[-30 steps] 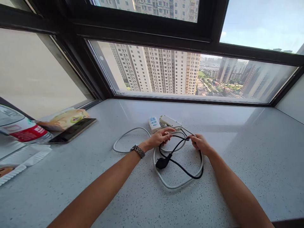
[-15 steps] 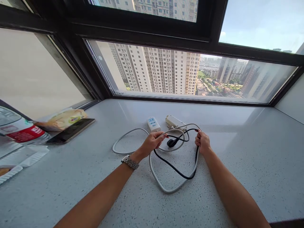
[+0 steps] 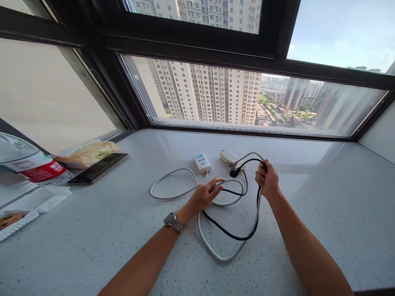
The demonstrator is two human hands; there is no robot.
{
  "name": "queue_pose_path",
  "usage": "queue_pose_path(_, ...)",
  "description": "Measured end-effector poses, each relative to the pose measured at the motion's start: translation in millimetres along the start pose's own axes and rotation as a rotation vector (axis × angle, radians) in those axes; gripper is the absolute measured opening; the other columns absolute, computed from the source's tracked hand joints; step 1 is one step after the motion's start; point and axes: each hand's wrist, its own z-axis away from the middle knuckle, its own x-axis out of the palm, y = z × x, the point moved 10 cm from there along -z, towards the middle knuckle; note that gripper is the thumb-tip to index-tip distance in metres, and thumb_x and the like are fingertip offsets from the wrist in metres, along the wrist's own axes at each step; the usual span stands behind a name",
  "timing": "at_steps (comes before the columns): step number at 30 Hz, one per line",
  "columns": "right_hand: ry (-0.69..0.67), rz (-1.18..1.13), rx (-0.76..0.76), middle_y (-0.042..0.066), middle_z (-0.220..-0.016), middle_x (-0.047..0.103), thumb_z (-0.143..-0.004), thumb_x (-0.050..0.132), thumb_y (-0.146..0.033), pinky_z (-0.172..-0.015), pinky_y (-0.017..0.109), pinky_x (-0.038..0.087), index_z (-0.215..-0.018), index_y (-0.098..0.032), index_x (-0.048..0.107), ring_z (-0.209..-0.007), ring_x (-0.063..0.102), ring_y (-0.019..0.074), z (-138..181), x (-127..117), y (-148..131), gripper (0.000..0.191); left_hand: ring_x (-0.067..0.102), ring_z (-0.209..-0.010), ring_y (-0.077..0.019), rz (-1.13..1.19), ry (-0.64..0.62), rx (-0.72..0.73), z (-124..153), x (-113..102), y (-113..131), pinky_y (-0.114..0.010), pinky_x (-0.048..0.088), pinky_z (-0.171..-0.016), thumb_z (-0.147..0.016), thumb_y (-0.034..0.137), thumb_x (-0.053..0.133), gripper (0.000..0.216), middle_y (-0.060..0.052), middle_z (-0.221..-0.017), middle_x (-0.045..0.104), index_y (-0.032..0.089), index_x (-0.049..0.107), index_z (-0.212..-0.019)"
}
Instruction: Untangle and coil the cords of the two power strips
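Note:
My left hand is closed loosely around a grey cable, its thumb and fingers stretched forward along a loop. The fist of my right hand holds the grey cable and a black cable together, raised off the surface. Both cables hang in a wide loop between the hands. A black plug lies beyond them, close to a cream-coloured box. Left of that box is a white controller with blue buttons, which has a grey cable coming out of it.
The speckled white sill runs up to a dark window frame. On the left are a large bottle with a red label, a phone, a soft yellowish packet and a white tray with food in it.
My right hand has gathered the cables deeper into its fist. The black plug has shifted away and to the right. My left hand has come a little nearer and its fingers have loosened.

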Motion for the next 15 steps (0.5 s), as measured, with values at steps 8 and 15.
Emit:
queue_pose_path(8, 0.063, -0.047, -0.382, -0.010, -0.046, 0.020, -0.076, 0.057, -0.033, -0.031, 0.017, 0.021, -0.058, -0.021, 0.023, -0.034, 0.021, 0.0049, 33.4, -23.4, -115.3, 0.041, 0.035, -0.046, -0.0105, 0.120, 0.266, -0.134, -2.3, -26.1, -22.3, -0.022, 0.025, -0.045, -0.073, 0.059, 0.057, 0.048, 0.005, -0.050, 0.040, 0.015, 0.065, -0.092)
queue_pose_path(15, 0.322, 0.015, -0.358, -0.008, -0.044, 0.025, -0.075, 0.059, -0.036, -0.035, 0.020, 0.026, -0.051, -0.020, 0.024, -0.037, 0.025, 0.0056, 42.1, -109.1, -91.6, 0.045, 0.026, -0.041, -0.0048, 0.697, 0.372, -0.264, -1.4, -28.6, -42.5, -0.017, 0.022, -0.036, -0.066, 0.054, 0.070, 0.063, 0.010, -0.055, 0.032, 0.014, 0.054, -0.112)
